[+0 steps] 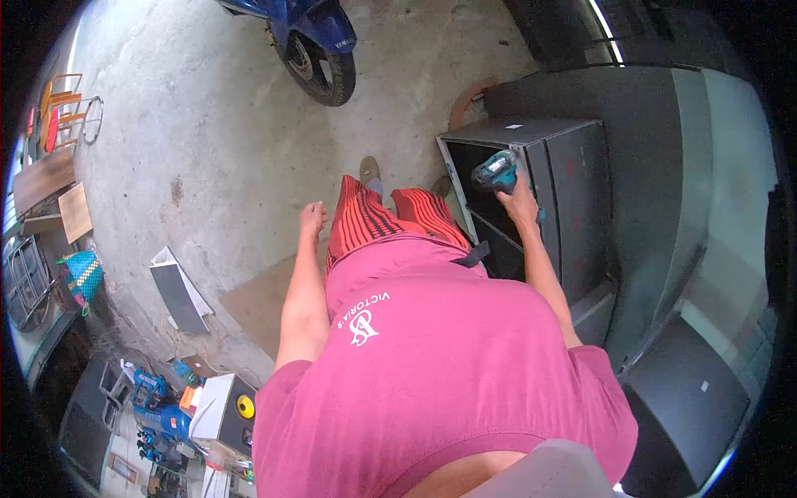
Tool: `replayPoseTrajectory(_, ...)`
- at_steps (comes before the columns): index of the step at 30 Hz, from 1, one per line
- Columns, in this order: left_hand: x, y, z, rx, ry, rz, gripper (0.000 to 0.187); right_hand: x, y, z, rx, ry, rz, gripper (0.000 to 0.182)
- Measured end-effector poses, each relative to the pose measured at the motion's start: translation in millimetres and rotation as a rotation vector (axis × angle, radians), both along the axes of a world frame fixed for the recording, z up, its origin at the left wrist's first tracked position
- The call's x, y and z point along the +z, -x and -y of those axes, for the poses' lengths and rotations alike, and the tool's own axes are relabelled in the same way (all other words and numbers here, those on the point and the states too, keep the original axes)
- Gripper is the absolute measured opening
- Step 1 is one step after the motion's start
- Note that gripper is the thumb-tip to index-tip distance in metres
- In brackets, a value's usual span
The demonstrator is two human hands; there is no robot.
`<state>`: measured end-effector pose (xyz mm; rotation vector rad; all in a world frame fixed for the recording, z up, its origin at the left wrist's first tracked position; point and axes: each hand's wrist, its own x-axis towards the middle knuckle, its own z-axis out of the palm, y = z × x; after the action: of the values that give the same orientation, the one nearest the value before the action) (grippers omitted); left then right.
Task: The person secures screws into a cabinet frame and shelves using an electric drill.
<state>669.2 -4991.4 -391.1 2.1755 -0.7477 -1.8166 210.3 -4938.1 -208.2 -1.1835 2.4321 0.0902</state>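
In front of the dark cabinet's open front, my right hand is wrapped round the grip of a teal and black cordless drill. The drill is near the upper front edge of the dark cabinet, and whether it touches the edge I cannot tell. My left hand hangs beside my left leg over the concrete floor, its fingers curled in, with nothing visible in it.
A blue motorbike's wheel stands ahead on the concrete. Grey panels rise at the right. A dark board lies at the left, with a chequered bag beyond. A blue compressor and a table are lower left.
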Motion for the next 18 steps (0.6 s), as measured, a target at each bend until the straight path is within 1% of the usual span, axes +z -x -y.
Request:
replayPoseTrajectory(1,-1.3,0.6,1.3,-0.006,0.022,0.005,0.032,0.6,2.3,-0.9,-0.006,0.0,-0.004,0.068)
replayPoseTrajectory(3,4.7,4.2,4.8,-0.01,0.024,0.001,0.033,6.0,2.7,3.6,0.045,-0.128,0.013,0.069)
replayPoseTrajectory(4,7.9,4.6,6.5,-0.007,0.023,0.003,0.033,0.3,4.3,1.1,0.096,-0.071,-0.002,0.069)
replayPoseTrajectory(8,7.0,5.7,6.2,0.016,0.039,-0.01,0.033,-8.2,0.4,3.5,0.103,-0.08,0.017,0.067)
replayPoseTrajectory(10,8.0,5.3,2.5,-0.079,0.004,-0.02,0.037,-13.7,-2.3,1.1,0.061,-0.049,0.001,0.068)
replayPoseTrajectory(14,3.7,2.9,-1.3,-0.097,-0.018,-0.006,0.037,-13.8,0.8,3.2,0.056,-0.051,-0.02,0.068)
replayPoseTrajectory(16,3.1,1.1,-2.2,-0.025,0.005,0.013,0.032,-18.3,3.6,2.5,0.071,-0.002,-0.047,0.068)
replayPoseTrajectory(18,3.5,-1.9,-2.3,-0.026,0.009,0.02,0.031,-22.9,6.4,1.9,0.068,-0.01,-0.034,0.068)
